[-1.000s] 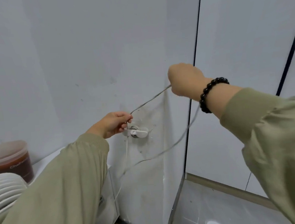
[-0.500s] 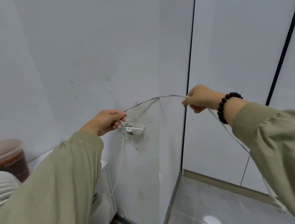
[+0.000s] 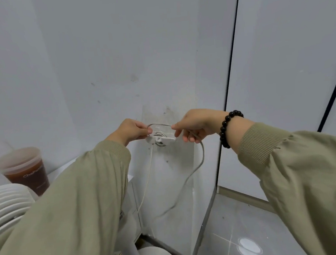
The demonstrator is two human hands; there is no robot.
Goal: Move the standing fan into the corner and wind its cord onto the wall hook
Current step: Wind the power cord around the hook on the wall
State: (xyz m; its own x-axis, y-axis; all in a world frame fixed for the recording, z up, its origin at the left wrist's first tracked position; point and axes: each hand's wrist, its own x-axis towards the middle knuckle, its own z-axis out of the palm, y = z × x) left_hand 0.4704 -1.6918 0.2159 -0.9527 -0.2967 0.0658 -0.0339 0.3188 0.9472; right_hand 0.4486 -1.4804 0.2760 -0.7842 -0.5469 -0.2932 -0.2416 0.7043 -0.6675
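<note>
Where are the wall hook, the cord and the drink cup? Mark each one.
wall hook (image 3: 164, 139), head view, on its white arm.
cord (image 3: 203, 152), head view, on the slack stretch hanging right of the hook.
drink cup (image 3: 26, 174), head view, on its brown-filled side.

Wall open above hook & to R; cord loops hang below; cup, fan head (prob.) crowd L.

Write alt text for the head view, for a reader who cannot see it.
The left hand and the right hand each pinch a thin white cord just above a white wall hook, a short arc between them. Slack cord loops down below; a fan grille shows lower left.
</note>
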